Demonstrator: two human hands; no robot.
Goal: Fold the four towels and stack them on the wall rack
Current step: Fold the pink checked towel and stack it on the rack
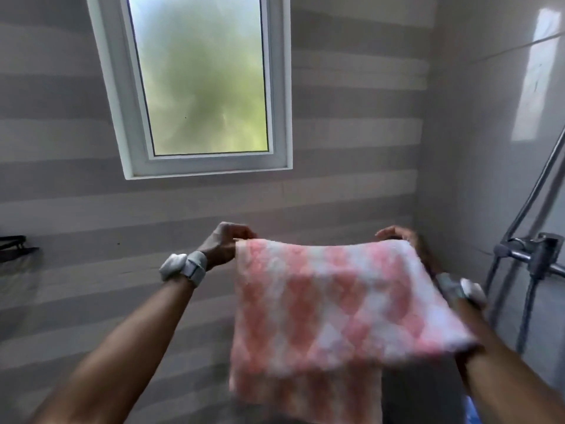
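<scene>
The towel, pink and white in a blurred check, was held up in the air in front of the person, below the window and well clear of the striped wall. Its upper left corner was pinched by the left hand, thumb and fingers closed tight on the hem. The opposite corner was taken by the right hand, whose fingers were curled over the top edge; its thumb was hidden behind the cloth.

The top edge was kept stretched between the two hands, probably so that the cloth would hang flat and its corners could be matched for a fold. The near part was draped over the right forearm, and a lower layer hung beneath it, which suggests that one fold had been made. The towel was judged to be mid-fold and not yet stacked.

A dark fixture was seen at the left edge of the wall; whether it was the rack could not be told. A shower fitting was mounted to the right. No other towels were in view.
</scene>
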